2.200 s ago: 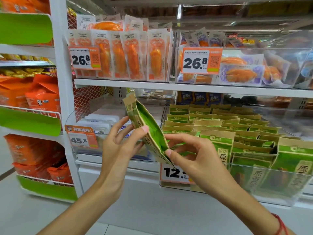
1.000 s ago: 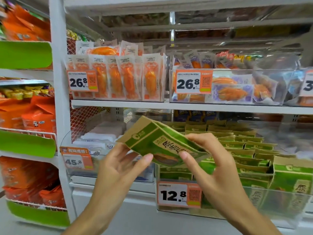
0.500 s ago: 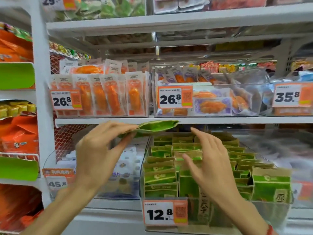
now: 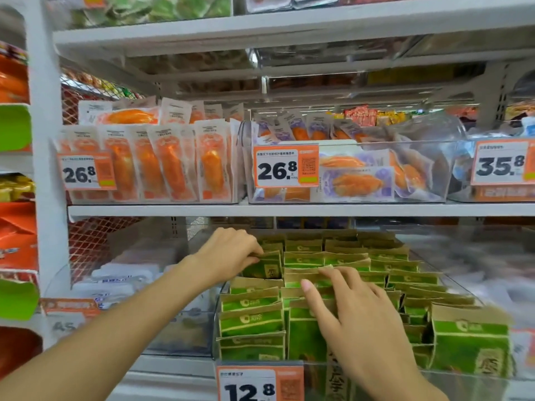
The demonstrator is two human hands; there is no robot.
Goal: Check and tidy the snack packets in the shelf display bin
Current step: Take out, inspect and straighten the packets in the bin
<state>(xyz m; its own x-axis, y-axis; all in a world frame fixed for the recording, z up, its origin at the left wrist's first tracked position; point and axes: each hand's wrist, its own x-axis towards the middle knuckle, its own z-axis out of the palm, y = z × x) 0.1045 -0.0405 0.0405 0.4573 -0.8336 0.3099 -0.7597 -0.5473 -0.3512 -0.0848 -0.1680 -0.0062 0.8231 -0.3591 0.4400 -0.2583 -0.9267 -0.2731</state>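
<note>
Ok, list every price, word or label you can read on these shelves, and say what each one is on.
"26.8": left tag on the orange packets' bin.
"26.8": middle tag on the purple packets' bin.
"35.8": right tag, upper shelf.
"12.8": tag on the green packets' bin.
"45": blurred tag, lower left; the rest is unreadable.
Small print, QR codes and the green packets' characters: too blurred.

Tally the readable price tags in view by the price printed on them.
26.8 tags: 2
35.8 tag: 1
12.8 tag: 1
Total: 4. A fifth tag at lower left is too blurred to read fully.
</note>
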